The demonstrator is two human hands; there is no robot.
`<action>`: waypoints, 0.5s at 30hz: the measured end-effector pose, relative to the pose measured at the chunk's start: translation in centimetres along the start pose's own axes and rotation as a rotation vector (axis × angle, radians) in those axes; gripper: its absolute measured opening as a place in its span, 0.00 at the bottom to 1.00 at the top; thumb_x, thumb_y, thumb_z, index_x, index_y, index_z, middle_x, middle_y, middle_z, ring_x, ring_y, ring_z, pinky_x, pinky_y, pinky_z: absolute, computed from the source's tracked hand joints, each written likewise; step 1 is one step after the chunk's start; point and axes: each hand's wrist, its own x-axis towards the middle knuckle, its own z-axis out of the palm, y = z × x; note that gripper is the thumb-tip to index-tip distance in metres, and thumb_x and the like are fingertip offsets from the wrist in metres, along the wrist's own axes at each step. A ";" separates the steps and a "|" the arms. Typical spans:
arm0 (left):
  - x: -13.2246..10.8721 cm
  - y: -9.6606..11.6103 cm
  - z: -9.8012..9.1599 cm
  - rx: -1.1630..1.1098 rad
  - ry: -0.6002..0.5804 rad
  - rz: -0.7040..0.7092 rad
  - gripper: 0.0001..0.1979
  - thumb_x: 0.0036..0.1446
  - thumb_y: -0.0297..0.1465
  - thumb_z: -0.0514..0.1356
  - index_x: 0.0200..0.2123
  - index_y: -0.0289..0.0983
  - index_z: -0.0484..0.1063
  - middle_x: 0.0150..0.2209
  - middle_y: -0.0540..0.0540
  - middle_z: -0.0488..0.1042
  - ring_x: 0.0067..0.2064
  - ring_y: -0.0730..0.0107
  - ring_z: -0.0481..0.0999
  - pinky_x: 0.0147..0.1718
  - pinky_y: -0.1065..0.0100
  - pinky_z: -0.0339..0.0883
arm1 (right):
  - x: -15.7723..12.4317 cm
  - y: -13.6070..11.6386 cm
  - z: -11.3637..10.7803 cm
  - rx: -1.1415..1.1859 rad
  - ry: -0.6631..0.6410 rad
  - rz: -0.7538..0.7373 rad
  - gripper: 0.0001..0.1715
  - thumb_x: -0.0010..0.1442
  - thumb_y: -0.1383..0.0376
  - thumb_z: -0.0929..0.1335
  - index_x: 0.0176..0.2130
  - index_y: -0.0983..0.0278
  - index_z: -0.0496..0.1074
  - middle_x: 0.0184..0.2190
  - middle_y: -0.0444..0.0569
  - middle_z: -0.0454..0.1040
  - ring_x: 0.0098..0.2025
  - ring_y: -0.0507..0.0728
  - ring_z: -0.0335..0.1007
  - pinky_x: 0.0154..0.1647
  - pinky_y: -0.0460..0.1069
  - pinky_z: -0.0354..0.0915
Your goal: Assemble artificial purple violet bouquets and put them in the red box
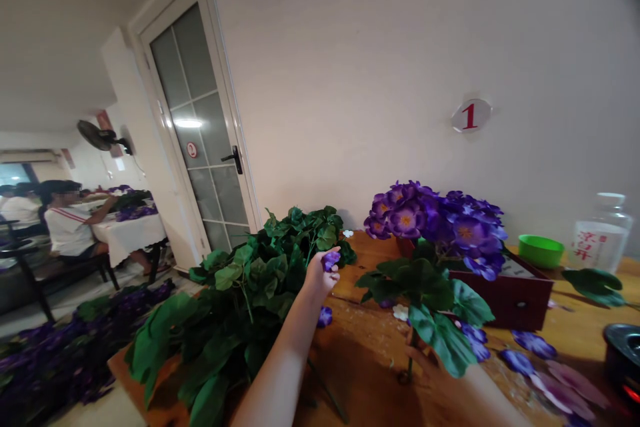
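At mid-frame your left hand [323, 277] curls snugly around purple petals [331, 260]; below and right of centre, your right hand [425, 359], partly hidden, grips a leafy stem [411, 368]. The petals look light, soft: pinch their edge. The stem seems stiffer; hold low.

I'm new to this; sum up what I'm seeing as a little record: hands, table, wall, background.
Left hand: holds a purple petal piece
Right hand: holds a leafy stem, partly hidden behind it
Wooden table: green foliage heaped at left; dark red box, green bowl, clear bottle and loose petals at right
Wall: round sign with a red 1
Background: seated person in a white top; fan
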 end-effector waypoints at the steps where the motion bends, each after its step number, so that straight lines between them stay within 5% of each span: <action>1: 0.0 0.1 0.0 -0.023 -0.004 0.005 0.11 0.57 0.29 0.50 0.39 0.32 0.68 0.22 0.53 0.61 0.17 0.82 0.53 0.14 0.77 0.44 | 0.0 0.2 0.1 0.001 0.003 -0.002 0.12 0.57 0.62 0.60 0.30 0.58 0.71 0.25 0.49 0.72 0.30 0.58 0.70 0.34 0.51 0.70; 6: -0.4 0.4 0.3 -0.128 -0.013 -0.026 0.19 0.48 0.27 0.50 0.44 0.32 0.68 0.26 0.48 0.66 0.18 0.78 0.59 0.15 0.75 0.47 | 0.0 0.6 0.7 -0.007 0.061 0.034 0.11 0.57 0.61 0.61 0.30 0.58 0.70 0.25 0.48 0.72 0.30 0.56 0.70 0.33 0.49 0.70; 11: -0.5 0.5 0.3 -0.227 0.005 -0.127 0.20 0.52 0.28 0.48 0.49 0.35 0.65 0.35 0.41 0.70 0.30 0.68 0.72 0.26 0.67 0.63 | 0.0 -0.1 0.8 -0.004 0.099 0.043 0.12 0.57 0.65 0.59 0.34 0.59 0.71 0.27 0.50 0.73 0.30 0.57 0.71 0.32 0.50 0.70; 15: -0.4 0.5 -0.2 -0.302 0.025 -0.155 0.21 0.53 0.31 0.46 0.50 0.35 0.62 0.40 0.39 0.70 0.37 0.62 0.74 0.30 0.63 0.67 | 0.0 -0.9 1.3 0.008 0.149 0.048 0.17 0.56 0.70 0.56 0.36 0.60 0.71 0.29 0.51 0.75 0.30 0.56 0.72 0.33 0.49 0.71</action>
